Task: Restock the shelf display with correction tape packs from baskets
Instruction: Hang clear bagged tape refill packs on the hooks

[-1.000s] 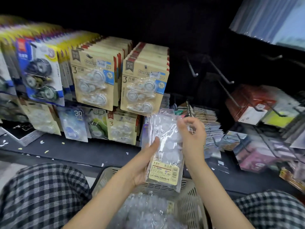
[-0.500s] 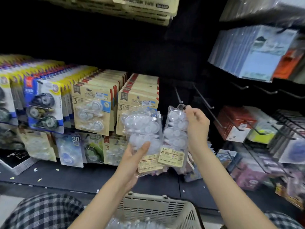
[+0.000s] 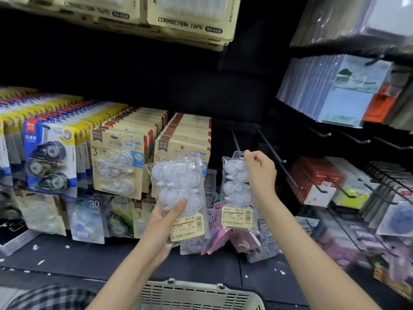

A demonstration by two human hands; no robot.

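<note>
Two hands, each with clear correction tape. Right hand [image 3: 260, 173] pinches the top of a single pack [image 3: 238, 193], raised upright beside a bare peg hook [image 3: 271, 151]. Left hand [image 3: 165, 222] cradles a small stack of packs [image 3: 181, 193] from beneath, thumb pressing the front (exact count unclear). One slotted basket [image 3: 196, 296] sits below.
</note>
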